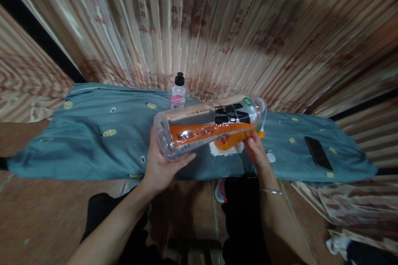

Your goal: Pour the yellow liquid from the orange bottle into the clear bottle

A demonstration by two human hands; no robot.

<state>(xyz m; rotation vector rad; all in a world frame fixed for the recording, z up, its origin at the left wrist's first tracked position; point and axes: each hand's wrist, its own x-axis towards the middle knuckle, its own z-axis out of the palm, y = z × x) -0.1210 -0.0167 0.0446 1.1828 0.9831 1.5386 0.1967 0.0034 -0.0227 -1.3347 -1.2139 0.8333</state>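
A large clear plastic bottle (202, 128) with an orange, black and silver label is held sideways above the teal cloth. My left hand (163, 165) grips its base end at the left, the thumb along the underside. At the other end, my right hand (255, 147) has its fingers closed at the bottle's lower side, partly hidden by it. Behind the bottle shows an orange bottle (228, 140), lying over a white cloth or paper patch (226, 151); whether my right hand touches it is unclear.
A small clear bottle with black cap and pink label (178, 97) stands at the back of the teal cloth (102, 145). A black phone (319, 153) lies at the right, a white round item (271, 156) nearer. Pleated curtains (199, 29) hang behind.
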